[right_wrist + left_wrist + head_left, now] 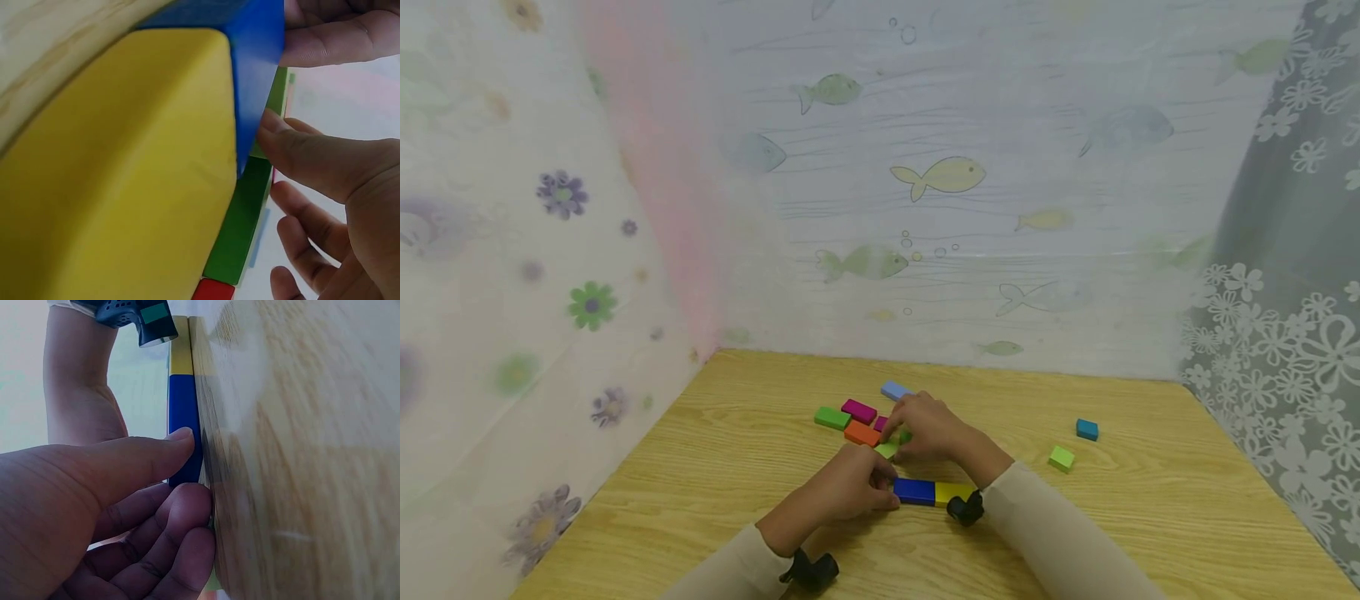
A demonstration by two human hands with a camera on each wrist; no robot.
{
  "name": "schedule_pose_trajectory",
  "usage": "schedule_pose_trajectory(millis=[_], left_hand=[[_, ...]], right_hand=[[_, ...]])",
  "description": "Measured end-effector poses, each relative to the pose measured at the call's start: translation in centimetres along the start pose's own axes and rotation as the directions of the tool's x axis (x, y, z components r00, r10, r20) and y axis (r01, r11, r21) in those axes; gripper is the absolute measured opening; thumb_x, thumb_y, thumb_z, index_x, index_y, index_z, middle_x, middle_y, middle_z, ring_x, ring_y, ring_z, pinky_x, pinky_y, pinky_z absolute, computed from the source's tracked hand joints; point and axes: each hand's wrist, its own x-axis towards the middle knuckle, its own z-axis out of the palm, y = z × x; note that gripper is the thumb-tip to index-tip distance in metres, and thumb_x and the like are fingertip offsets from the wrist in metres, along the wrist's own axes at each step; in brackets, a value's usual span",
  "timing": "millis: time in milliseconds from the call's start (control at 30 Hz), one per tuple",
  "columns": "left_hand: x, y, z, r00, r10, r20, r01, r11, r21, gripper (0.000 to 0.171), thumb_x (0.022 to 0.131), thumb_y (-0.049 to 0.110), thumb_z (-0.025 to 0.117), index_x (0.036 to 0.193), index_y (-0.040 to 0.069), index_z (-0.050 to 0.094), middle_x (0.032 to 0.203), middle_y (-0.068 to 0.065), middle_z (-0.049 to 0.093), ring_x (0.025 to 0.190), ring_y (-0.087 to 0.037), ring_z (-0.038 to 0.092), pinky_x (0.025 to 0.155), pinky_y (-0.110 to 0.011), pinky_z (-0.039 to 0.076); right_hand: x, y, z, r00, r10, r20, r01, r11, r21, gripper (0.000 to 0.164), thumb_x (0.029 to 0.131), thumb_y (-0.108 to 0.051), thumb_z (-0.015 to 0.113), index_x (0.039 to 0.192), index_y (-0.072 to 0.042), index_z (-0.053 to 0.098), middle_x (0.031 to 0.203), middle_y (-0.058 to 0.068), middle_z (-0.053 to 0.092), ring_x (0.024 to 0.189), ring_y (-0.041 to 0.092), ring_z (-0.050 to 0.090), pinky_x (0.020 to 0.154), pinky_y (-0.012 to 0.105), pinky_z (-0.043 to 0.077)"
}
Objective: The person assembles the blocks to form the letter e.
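Note:
On the table a blue block [914,492] lies end to end with a yellow block [952,494]. My left hand [850,483] holds the blue block's left end, its thumb [178,450] against the near side and the other fingers curled by the end. Just beyond, my right hand [928,427] reaches over from the right and pinches a light green block [886,450] between thumb and forefinger. A dark green block [240,219] lies beside it, partly under that hand. An orange block [862,433] sits left of the right hand's fingertips.
Behind are a green block [832,418], a magenta block [859,411] and a light blue block [895,391]. Off to the right lie a teal block [1087,429] and a lime block [1062,458]. A red block [214,290] shows in the right wrist view. Patterned curtains surround the table.

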Motion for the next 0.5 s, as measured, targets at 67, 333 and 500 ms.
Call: schedule_pose_trajectory(millis=[67, 333, 500], left_hand=[[0.0, 0.0, 0.0, 1.0, -0.002, 0.001, 0.002, 1.0, -0.001, 0.025, 0.084, 0.021, 0.088, 0.104, 0.007, 0.081, 0.073, 0.012, 0.066, 0.067, 0.0, 0.06, 0.067, -0.02, 0.052], [0.0, 0.1, 0.0, 1.0, -0.018, -0.001, 0.018, 1.0, 0.005, 0.029, 0.082, 0.022, 0.09, 0.105, 0.007, 0.081, 0.071, 0.011, 0.066, 0.066, -0.001, 0.06, 0.067, -0.021, 0.052], [-0.1, 0.1, -0.1, 1.0, -0.022, 0.004, 0.022, 1.0, 0.001, 0.029, 0.082, 0.027, 0.09, 0.102, 0.008, 0.081, 0.07, 0.011, 0.065, 0.064, -0.002, 0.058, 0.064, -0.021, 0.05]], right_hand=[[0.0, 0.1, 0.0, 1.0, -0.003, 0.002, 0.003, 1.0, 0.0, 0.027, 0.082, -0.025, 0.09, 0.108, -0.027, 0.082, 0.127, 0.001, 0.067, 0.119, 0.029, 0.054, 0.094, 0.054, 0.049], [-0.7, 0.7, -0.7, 0.999, -0.001, -0.033, 0.003, 0.997, 0.072, 0.027, 0.085, -0.021, 0.087, 0.111, -0.026, 0.082, 0.124, -0.001, 0.068, 0.123, 0.029, 0.055, 0.101, 0.054, 0.048], [-1.2, 2.0, -1.1, 0.998, 0.044, -0.036, -0.04, 0.992, 0.121, 0.029, 0.089, -0.018, 0.083, 0.118, -0.019, 0.079, 0.124, 0.002, 0.067, 0.122, 0.029, 0.058, 0.103, 0.051, 0.05]])
